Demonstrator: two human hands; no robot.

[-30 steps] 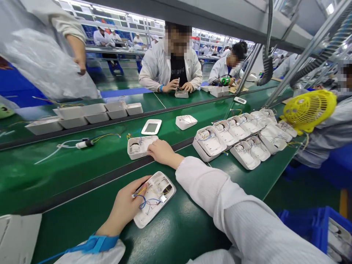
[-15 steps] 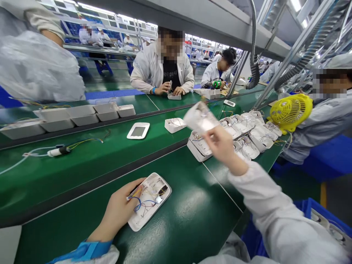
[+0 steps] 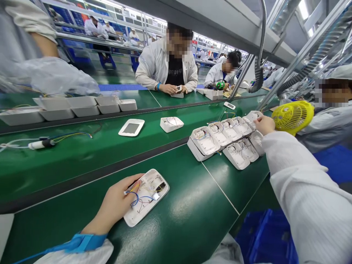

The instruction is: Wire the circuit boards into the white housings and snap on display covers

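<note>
My left hand (image 3: 114, 205) lies on the near green bench and grips the left edge of an open white housing (image 3: 148, 200), thumb on its blue, red and yellow wires. My right hand (image 3: 264, 124) reaches far right, fingers curled down onto the far end of a row of open white housings (image 3: 220, 134), beside a yellow fan (image 3: 293, 116). Its fingertips are hidden, so whether they still grip a housing does not show.
On the green conveyor belt (image 3: 82, 154) lie a white display cover (image 3: 131, 127), one housing (image 3: 171, 124) and a wired part (image 3: 41, 143). White trays (image 3: 82, 106) line the far side. Co-workers in white coats sit opposite and at right. A blue crate (image 3: 269, 238) stands below right.
My right hand took a housing off the belt, carried it through the air to the right, and now sits at the far end of the row. The left hand stayed put.
</note>
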